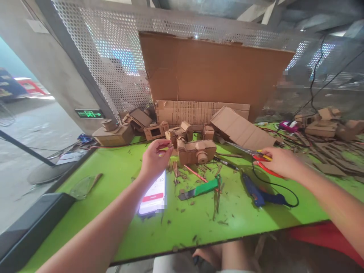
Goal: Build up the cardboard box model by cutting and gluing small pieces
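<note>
On my feed, the left hand (156, 157) pinches what looks like a small brown scrap (171, 145) between thumb and fingertips, above the far end of a lit phone (152, 195). Just right of it, between my two hands, the cardboard camera (196, 151) sits on the green table (113, 227) — plain brown and boxy, its stubby round lens facing me, raised blocks on top. Farther right, well apart from it, my right hand (277, 162) grips red-and-yellow-handled scissors (250, 151), blades pointing left.
</note>
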{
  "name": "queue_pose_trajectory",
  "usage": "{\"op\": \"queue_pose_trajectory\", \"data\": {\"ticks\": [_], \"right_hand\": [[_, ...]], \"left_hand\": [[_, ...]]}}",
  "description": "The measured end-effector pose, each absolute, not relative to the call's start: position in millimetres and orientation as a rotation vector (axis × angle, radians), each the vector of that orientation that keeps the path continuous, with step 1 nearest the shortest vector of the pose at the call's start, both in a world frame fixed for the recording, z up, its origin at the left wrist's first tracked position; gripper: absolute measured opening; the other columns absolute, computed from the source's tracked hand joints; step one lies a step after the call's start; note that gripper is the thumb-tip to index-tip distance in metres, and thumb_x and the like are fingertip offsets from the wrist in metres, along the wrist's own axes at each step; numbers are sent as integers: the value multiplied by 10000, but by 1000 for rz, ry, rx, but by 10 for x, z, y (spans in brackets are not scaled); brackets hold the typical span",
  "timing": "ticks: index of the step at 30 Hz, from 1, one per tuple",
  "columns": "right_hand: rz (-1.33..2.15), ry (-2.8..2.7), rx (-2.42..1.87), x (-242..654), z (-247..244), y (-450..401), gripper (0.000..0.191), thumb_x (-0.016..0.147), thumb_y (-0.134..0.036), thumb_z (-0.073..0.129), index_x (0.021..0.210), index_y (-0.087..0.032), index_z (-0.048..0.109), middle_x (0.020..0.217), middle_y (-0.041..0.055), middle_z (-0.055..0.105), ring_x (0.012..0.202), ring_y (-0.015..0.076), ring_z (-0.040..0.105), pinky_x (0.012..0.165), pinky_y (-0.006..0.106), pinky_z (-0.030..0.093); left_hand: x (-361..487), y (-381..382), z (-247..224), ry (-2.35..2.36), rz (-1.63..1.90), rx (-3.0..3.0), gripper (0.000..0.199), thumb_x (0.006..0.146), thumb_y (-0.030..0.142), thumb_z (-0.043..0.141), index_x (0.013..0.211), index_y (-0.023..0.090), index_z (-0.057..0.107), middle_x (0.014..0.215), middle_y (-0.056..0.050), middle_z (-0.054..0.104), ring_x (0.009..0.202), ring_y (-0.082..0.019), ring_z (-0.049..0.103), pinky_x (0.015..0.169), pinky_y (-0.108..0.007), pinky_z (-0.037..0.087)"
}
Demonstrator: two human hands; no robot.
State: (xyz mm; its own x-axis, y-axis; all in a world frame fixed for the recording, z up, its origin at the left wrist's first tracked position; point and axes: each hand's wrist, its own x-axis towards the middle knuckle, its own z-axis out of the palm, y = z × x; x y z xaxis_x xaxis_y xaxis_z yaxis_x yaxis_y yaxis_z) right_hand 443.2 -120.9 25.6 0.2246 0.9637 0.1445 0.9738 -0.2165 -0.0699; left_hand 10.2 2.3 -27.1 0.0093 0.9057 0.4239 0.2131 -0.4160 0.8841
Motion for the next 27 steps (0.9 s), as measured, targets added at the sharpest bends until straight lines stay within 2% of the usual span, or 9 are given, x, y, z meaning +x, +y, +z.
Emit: {"op": "queue_pose_trajectory", "data": {"ticks": [3, 8, 12, 15, 18, 20, 22, 24, 27], "right_hand": [[-30, -1887, -2362, 4395, 172, -1008, 266, 798, -390, 721, 1001, -243, 811, 1006, 142, 820, 866, 377, 760, 680, 408, 532], [31, -1917, -2309, 4288, 41, -723, 284, 821, -377, 721, 1036, -215, 810, 1033, 118, 829, 898, 324, 775, 693, 350, 541], [18, -1948, -2283, 4322, -19, -615, 331, 835, -414, 724, 1082, -205, 796, 1055, 100, 831, 930, 311, 770, 699, 327, 520], [-50, -1942, -2312, 4283, 34, -645, 319, 880, -438, 671, 1044, -198, 804, 972, 123, 830, 854, 325, 760, 648, 344, 477], [-87, -1882, -2273, 3989, 187, -805, 330, 927, -477, 617, 1033, -223, 798, 926, 101, 824, 779, 291, 745, 622, 339, 464], [83, -1909, -2099, 3639, 306, -964, 314, 937, -497, 622, 999, -241, 794, 894, 66, 814, 774, 247, 740, 643, 315, 495], [220, -2122, -1857, 3227, 395, -1114, 258, 952, -447, 636, 1024, -260, 799, 979, 52, 812, 871, 231, 744, 754, 318, 530], [337, -2456, -1647, 2832, 428, -1212, 200, 945, -347, 670, 1083, -263, 787, 1078, 60, 798, 985, 248, 731, 870, 359, 535], [304, -2746, -1597, 2388, 368, -1251, 134, 884, -267, 748, 991, -194, 780, 967, 98, 791, 978, 314, 728, 852, 423, 556]], "left_hand": [[25, 121, -282, 1158, 1484, 1659, 304, 812, 327, 785, 1069, 187, 701, 1054, -98, 777, 964, -230, 750, 953, -441, 604], [-95, 216, -214, 1184, 1493, 1612, 371, 763, 356, 819, 1059, 188, 673, 1097, -116, 780, 1019, -246, 758, 1010, -465, 594], [-174, 189, -118, 1254, 1134, 1870, 372, 762, 388, 807, 1055, 184, 704, 1009, -108, 802, 925, -253, 770, 940, -466, 625], [-185, 104, -74, 1216, 757, 2094, 237, 761, 341, 768, 960, 213, 769, 921, -85, 816, 802, -244, 769, 786, -407, 655], [-123, -31, -72, 1102, 596, 2165, 114, 764, 274, 717, 841, 263, 801, 809, -37, 808, 689, -216, 751, 659, -328, 635], [-60, -118, -86, 1055, 570, 2197, 109, 754, 273, 714, 813, 275, 806, 773, -30, 794, 662, -215, 737, 635, -318, 620], [-3, -180, -102, 1028, 564, 2219, 98, 752, 289, 714, 781, 279, 808, 749, -33, 778, 648, -219, 725, 639, -324, 614], [36, -217, -108, 1015, 563, 2232, 101, 762, 302, 713, 772, 282, 812, 759, -42, 773, 667, -228, 723, 661, -336, 613], [66, -254, -87, 1026, 516, 2277, 140, 807, 308, 688, 823, 283, 825, 843, -61, 789, 729, -239, 733, 696, -349, 611]]}}
